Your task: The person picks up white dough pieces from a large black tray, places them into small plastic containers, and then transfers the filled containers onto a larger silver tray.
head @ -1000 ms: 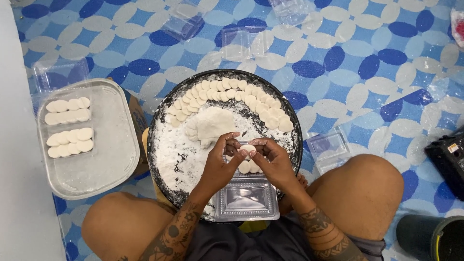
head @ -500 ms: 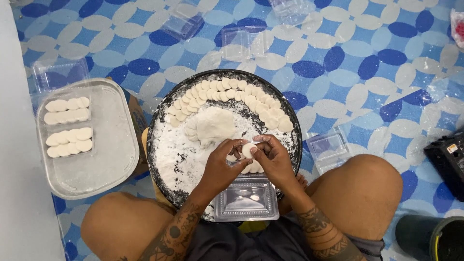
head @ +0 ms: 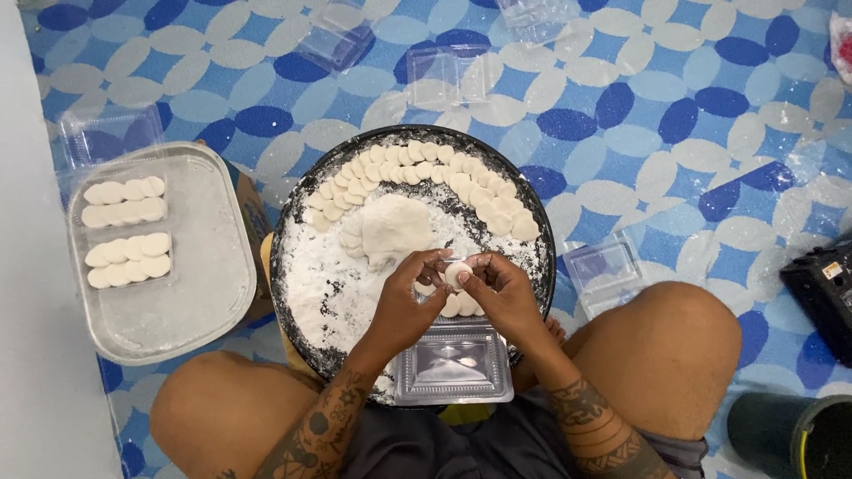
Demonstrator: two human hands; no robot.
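My left hand (head: 410, 302) and my right hand (head: 502, 293) meet over a round black tray (head: 306, 191) dusted with white flour. Together their fingertips pinch a small white dough disc (head: 458, 275). A few flat discs (head: 461, 306) lie just under my hands. Many more white discs (head: 417, 168) line the tray's far rim in an arc, and a lump of white dough (head: 395, 226) sits in the middle. An empty clear plastic box (head: 453, 365) rests on the tray's near edge, between my knees.
A grey rectangular tray (head: 200, 293) at left holds two clear packs of white discs (head: 126, 229). Several empty clear boxes (head: 448, 75) lie on the blue patterned floor, one beside my right knee (head: 605, 269). A black box (head: 821, 288) and dark container (head: 785, 439) stand at right.
My hands have stayed over the tray's near side, turning the small dough disc between the fingertips. Nothing else has moved.
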